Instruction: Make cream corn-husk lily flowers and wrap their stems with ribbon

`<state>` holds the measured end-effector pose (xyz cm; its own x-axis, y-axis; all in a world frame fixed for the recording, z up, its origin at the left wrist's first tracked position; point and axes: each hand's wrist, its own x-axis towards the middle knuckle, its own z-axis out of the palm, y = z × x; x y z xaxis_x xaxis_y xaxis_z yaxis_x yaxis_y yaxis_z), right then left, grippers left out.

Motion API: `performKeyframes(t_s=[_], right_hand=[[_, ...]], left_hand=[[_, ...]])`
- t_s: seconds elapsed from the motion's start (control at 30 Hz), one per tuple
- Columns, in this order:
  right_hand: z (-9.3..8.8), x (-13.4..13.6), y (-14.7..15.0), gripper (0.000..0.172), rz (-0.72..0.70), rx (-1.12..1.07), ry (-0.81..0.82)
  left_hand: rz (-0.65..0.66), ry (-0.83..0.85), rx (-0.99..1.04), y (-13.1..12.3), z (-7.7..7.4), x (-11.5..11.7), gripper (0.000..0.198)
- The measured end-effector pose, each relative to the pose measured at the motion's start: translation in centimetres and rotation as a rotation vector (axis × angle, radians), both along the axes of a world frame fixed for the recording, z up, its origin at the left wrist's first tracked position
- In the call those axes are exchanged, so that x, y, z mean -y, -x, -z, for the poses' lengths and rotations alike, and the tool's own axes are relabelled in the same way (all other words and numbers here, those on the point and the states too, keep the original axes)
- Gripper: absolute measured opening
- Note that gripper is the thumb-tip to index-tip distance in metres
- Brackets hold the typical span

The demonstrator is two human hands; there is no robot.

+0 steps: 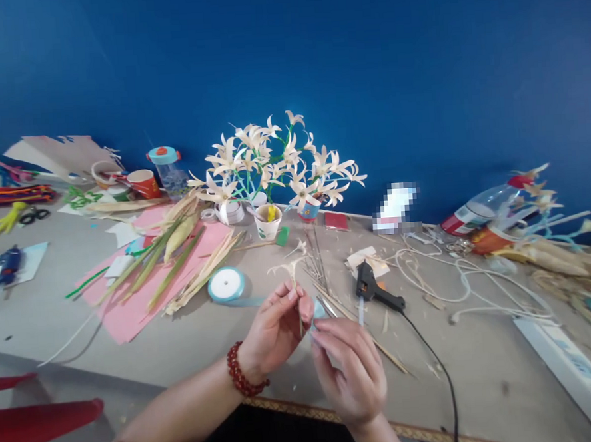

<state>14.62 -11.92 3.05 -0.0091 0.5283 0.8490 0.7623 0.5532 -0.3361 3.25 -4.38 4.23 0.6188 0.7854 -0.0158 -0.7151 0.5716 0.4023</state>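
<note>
My left hand [277,329], with a beaded bracelet at the wrist, pinches a small cream flower [289,269] by its thin stem. The petals spread above my fingertips. Close beside it, my right hand [352,364] is closed in a pinch at a light-blue ribbon [319,307], partly hidden by my fingers. Ribbon also runs from a blue-rimmed spool [226,285] toward the back of my left hand. Just beyond my hands lie thin wires [318,256] and dry strips. A black hot glue gun [372,286] rests to the right, its cord trailing toward me.
Finished cream flowers [271,156] stand in cups by the blue wall. Left, dry husks and stalks [177,248] lie on pink paper [121,321]. White cable [460,291], a plastic bottle [475,213] and a power strip [559,358] occupy the right. Black-handled scissors [35,215] lie far left.
</note>
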Motion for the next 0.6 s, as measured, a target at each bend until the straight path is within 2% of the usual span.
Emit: performKeyframes(t_s=[0.13, 0.3, 0.47, 0.6], right_hand=[[-0.24, -0.17, 0.16, 0.027, -0.007, 0.027, -0.024], [-0.23, -0.41, 0.11, 0.03, -0.043, 0.025, 0.015], [0.01, -0.64, 0.11, 0.037, -0.084, 0.001, 0.041], [0.13, -0.76, -0.06, 0.042, -0.133, -0.151, 0.11]], left_hand=[[0.03, 0.08, 0.114, 0.24, 0.32, -0.07, 0.006], [0.051, 0.115, 0.158, 0.32, 0.77, -0.26, 0.008], [0.056, 0.188, 0.141, 0.25, 1.0, -0.16, 0.007], [0.049, 0.138, 0.035, 0.6, 0.98, -0.13, 0.008]])
